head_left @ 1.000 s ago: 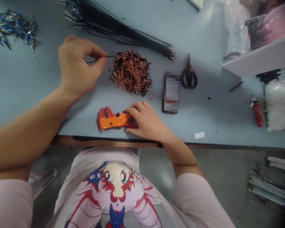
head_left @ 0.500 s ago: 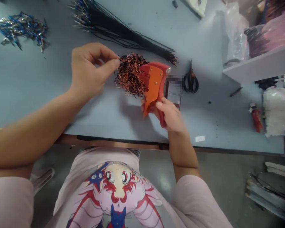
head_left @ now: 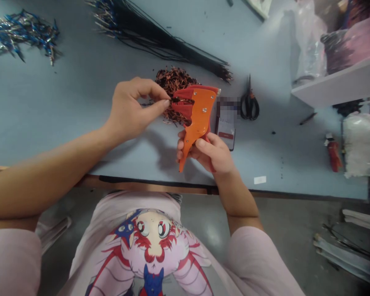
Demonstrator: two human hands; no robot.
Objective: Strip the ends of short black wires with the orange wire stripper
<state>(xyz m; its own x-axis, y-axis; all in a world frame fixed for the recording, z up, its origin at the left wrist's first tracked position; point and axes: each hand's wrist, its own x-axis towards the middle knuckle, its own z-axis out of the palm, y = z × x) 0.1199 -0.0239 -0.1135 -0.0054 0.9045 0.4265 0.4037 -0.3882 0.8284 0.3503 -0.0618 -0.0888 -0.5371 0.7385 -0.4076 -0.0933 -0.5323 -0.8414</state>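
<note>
My right hand [head_left: 217, 152] is wrapped round the handles of an orange and red wire stripper [head_left: 200, 109], its jaws facing left. At those jaws, my left hand [head_left: 135, 105] pinches a short dark wire piece [head_left: 174, 100] between thumb and forefinger; the wire's end is too small to make out clearly. Behind and partly under the stripper lies a heap of short copper-brown wire bits [head_left: 175, 78]. A long bundle of black wires [head_left: 169, 45] stretches beyond the heap. To the far left sits a pile of blue and silver connectors [head_left: 24, 35].
Right of the stripper lie a phone [head_left: 225, 127] and black-handled scissors [head_left: 249, 102]. A red-handled tool [head_left: 333, 154], plastic bags [head_left: 362, 144] and a white shelf edge [head_left: 336, 78] are further right. The blue-grey table's front edge [head_left: 160, 185] runs close to my body.
My left hand has moved right, from the wire heap's left edge to the stripper's jaws. The stripper has turned slightly and its handles are further apart.
</note>
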